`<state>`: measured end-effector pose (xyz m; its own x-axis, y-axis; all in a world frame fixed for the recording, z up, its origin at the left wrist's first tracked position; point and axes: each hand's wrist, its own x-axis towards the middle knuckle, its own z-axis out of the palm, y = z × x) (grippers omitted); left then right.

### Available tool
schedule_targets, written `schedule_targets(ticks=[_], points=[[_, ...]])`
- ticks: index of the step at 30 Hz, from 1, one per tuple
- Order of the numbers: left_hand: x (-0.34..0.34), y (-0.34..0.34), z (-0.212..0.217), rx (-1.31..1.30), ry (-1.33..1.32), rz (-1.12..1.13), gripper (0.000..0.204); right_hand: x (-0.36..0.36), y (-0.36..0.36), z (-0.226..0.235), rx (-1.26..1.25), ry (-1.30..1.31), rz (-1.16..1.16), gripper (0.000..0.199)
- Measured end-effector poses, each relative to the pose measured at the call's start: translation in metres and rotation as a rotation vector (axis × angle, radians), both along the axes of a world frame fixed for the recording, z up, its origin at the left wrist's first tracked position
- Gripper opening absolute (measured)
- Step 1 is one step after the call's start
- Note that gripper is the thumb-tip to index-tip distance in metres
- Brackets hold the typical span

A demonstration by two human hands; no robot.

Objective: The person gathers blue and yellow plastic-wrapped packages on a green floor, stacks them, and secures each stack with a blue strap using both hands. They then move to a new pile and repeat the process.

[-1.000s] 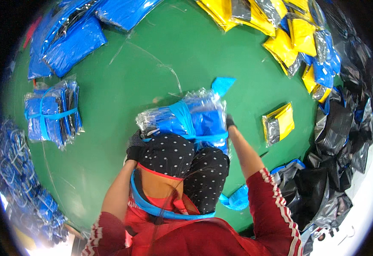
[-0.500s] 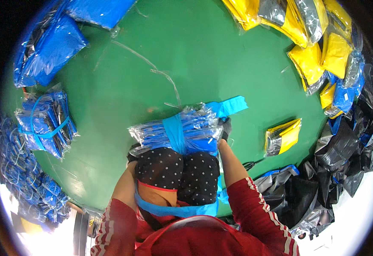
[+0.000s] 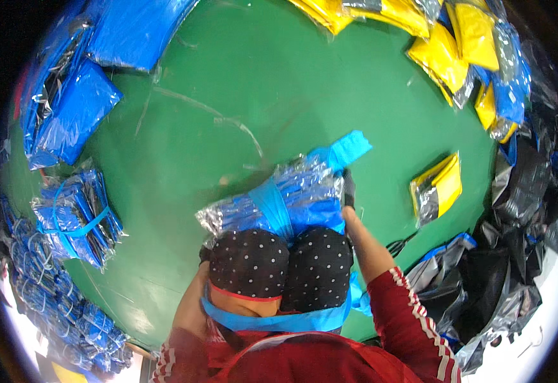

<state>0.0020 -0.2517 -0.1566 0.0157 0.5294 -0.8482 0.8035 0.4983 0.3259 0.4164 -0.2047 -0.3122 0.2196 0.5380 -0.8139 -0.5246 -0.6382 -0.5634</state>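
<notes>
A bundle of flat blue packs in clear plastic bags (image 3: 228, 214) lies slanted in front of my knees, right end farther away. A light-blue strap (image 3: 271, 203) wraps its middle, and the strap's loose end (image 3: 349, 150) sticks out beyond the far right corner. My right hand (image 3: 349, 189), in a dark glove, is closed against the bundle's right end, just below that loose end; its fingertips are partly hidden. Low beside my left knee is my left hand (image 3: 205, 253), also dark-gloved. The knee and bundle cover most of it, so its fingers do not show.
A strapped blue bundle (image 3: 77, 217) sits at left, near many tied blue packs (image 3: 49, 293). Larger blue packs (image 3: 77, 112) lie far left. Yellow packs (image 3: 442, 57) are far right; one yellow-and-black pack (image 3: 437, 189) lies nearer. Scissors (image 3: 399, 246) rest beside black sheeting (image 3: 461, 287).
The bundle has tilted, its right end swinging away from me. My right hand has moved slightly right with that end. The whole view has shifted and turned a little.
</notes>
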Motion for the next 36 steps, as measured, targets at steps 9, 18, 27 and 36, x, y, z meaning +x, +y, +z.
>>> schedule_targets(ticks=[9,18,27,36], points=[[-0.023,-0.003,-0.023,0.135,-0.167,-0.112,0.033,-0.038,-0.007,0.049,-0.178,0.469,-0.277,0.033],[-0.029,0.028,-0.036,0.271,-0.368,-0.237,0.03,-0.052,0.041,0.182,0.315,0.516,0.07,0.034],[-0.066,0.206,0.018,0.609,-0.725,-0.187,0.027,-0.012,0.094,0.301,0.646,-0.595,0.4,0.044],[-0.096,0.128,0.021,0.61,-0.178,-1.333,0.019,-0.028,-0.002,0.22,0.606,-0.754,0.855,0.067]])
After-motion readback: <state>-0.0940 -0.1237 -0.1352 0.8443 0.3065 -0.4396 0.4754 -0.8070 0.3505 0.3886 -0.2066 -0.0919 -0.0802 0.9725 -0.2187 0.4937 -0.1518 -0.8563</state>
